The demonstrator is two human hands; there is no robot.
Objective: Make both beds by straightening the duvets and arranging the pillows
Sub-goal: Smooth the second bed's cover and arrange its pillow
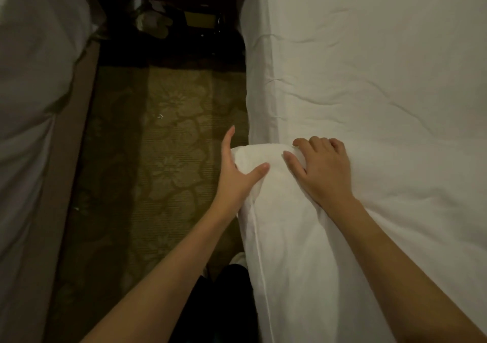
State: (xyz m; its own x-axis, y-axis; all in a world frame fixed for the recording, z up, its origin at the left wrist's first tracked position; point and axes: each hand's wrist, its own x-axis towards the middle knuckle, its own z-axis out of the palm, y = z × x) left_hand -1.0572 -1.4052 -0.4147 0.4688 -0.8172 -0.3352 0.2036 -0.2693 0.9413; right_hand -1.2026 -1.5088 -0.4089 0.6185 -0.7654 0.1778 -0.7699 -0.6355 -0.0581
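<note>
**Both hands on the duvet's folded edge**

A raised fold of the white duvet (369, 105) bulges at the near side edge of the right-hand bed, where the cover drops toward the floor. The left hand (237, 176) cups the fold from the aisle side, thumb laid across the top, fingers straight along the hanging cloth: its grip clasps the fold. The right hand (324, 171) presses on top, fingers bent into the fabric, its grip bunching the cloth. A patterned carpet (168, 137) fills the aisle. Two beds show; the second bed (29, 100) lies left, well apart. Dark objects sit at the aisle's far end, unclear.
</note>
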